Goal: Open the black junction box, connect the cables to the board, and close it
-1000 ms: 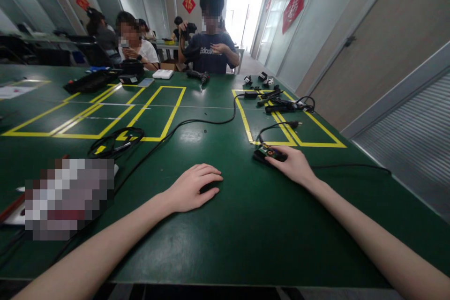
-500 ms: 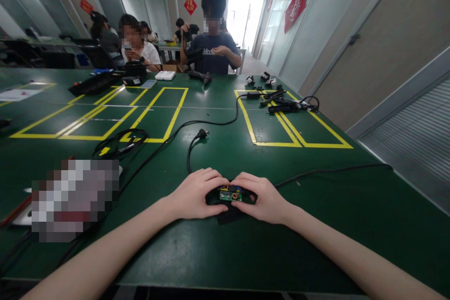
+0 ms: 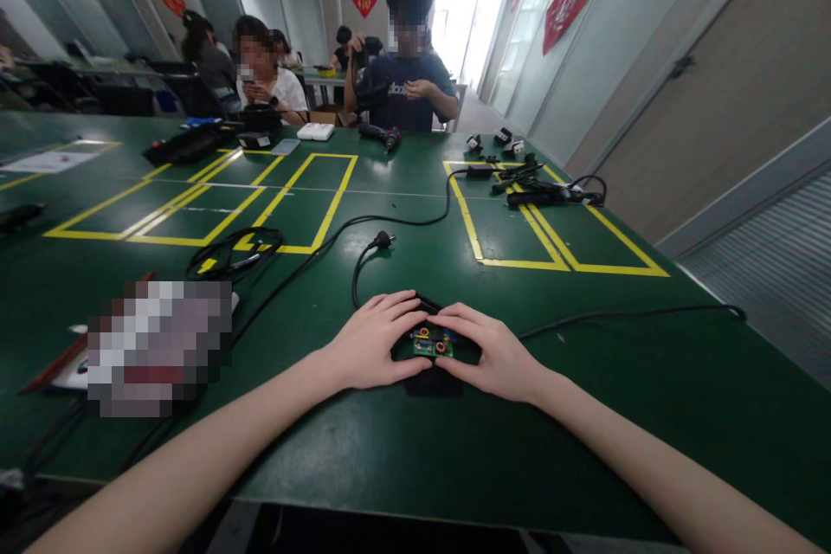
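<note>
A small green circuit board (image 3: pixel 425 346) with copper-wound coils lies between my two hands, over the green table. My left hand (image 3: pixel 373 344) curves round its left side, thumb at the near edge and fingers at the far edge. From the right, my right hand (image 3: pixel 499 355) holds it the same way, its thumb tip by the near right corner. A flat black piece (image 3: pixel 434 383) shows under the board on the near side; its shape is partly hidden. Just beyond my fingers, a black cable with a plug (image 3: pixel 383 240) lies on the table.
A pixelated object (image 3: pixel 159 346) lies at the left, near a coiled black cable (image 3: pixel 237 253). Black cords and adapters (image 3: pixel 545 190) sit at the back right. A power drill (image 3: pixel 382 137) lies at the far edge, before a person in a dark shirt (image 3: pixel 406 95). Yellow tape marks the table.
The view has shifted slightly, so the scene sits further right. My fingers have eased a little along the board's edges, and more of the cable behind them shows.
</note>
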`<act>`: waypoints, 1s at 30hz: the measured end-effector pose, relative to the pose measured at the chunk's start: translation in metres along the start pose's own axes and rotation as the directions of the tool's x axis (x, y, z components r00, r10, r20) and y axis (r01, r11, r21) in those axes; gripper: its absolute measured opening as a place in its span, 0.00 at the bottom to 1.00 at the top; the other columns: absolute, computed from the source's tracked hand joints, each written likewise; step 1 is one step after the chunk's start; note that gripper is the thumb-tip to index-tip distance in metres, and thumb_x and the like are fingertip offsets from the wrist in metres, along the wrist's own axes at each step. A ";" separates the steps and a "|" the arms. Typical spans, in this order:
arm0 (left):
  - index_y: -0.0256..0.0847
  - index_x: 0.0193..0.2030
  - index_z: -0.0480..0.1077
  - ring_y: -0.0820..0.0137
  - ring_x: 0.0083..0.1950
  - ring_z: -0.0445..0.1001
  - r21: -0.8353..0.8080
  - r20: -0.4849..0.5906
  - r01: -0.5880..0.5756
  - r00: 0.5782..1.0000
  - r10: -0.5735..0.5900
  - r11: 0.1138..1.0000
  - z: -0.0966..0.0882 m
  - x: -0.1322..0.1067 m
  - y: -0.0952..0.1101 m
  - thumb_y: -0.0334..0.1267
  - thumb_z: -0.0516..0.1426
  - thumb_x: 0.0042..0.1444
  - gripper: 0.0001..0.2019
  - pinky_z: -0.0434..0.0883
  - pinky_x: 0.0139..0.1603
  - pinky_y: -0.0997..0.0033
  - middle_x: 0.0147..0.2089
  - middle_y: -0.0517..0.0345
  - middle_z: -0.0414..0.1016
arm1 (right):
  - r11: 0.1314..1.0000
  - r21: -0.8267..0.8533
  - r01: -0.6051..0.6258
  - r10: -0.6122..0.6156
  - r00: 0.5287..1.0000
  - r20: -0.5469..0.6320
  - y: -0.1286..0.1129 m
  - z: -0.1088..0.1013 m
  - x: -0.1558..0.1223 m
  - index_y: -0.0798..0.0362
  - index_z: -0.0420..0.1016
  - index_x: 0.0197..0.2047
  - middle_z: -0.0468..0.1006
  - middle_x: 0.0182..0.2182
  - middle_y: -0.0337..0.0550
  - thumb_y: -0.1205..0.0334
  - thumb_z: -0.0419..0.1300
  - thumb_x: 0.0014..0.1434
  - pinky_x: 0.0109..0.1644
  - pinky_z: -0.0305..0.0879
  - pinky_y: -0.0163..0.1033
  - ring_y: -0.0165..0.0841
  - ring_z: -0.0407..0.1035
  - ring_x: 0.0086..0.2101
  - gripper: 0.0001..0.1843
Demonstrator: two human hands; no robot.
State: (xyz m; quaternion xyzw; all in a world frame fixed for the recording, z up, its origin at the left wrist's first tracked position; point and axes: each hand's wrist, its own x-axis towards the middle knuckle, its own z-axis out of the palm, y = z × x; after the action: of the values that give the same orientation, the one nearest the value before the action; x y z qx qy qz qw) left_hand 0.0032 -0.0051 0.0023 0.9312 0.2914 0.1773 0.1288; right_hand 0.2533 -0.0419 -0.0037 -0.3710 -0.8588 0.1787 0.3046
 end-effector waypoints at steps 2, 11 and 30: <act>0.42 0.69 0.68 0.51 0.77 0.61 0.001 0.006 0.013 1.000 -0.013 1.000 0.001 0.000 -0.001 0.54 0.63 0.63 0.31 0.62 0.75 0.45 0.72 0.43 0.69 | 1.000 -0.022 0.014 -0.015 1.000 -0.007 0.002 0.000 0.000 0.49 0.72 0.65 0.78 0.56 0.52 0.61 0.67 0.62 0.57 0.77 0.47 0.43 0.77 0.54 0.28; 0.41 0.61 0.73 0.55 0.64 0.74 -0.071 -0.121 0.039 0.991 -0.047 0.997 -0.005 0.001 -0.004 0.46 0.62 0.64 0.21 0.73 0.66 0.51 0.60 0.45 0.78 | 0.992 -0.121 -0.018 0.013 0.999 -0.039 0.007 -0.001 0.001 0.50 0.76 0.61 0.81 0.52 0.53 0.59 0.67 0.62 0.54 0.77 0.53 0.45 0.77 0.50 0.24; 0.42 0.47 0.75 0.66 0.44 0.79 -0.117 -0.184 0.110 0.974 -0.131 0.987 -0.004 0.001 -0.017 0.34 0.60 0.66 0.05 0.77 0.46 0.67 0.46 0.56 0.79 | 0.978 -0.182 -0.102 0.073 0.984 -0.160 0.011 -0.016 0.000 0.51 0.74 0.51 0.79 0.47 0.51 0.64 0.61 0.63 0.49 0.75 0.49 0.44 0.76 0.46 0.12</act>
State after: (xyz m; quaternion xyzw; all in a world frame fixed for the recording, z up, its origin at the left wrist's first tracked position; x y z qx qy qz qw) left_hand -0.0059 0.0097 0.0004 0.8822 0.3485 0.2731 0.1602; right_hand 0.2693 -0.0337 0.0024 -0.4482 -0.8290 0.0807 0.3247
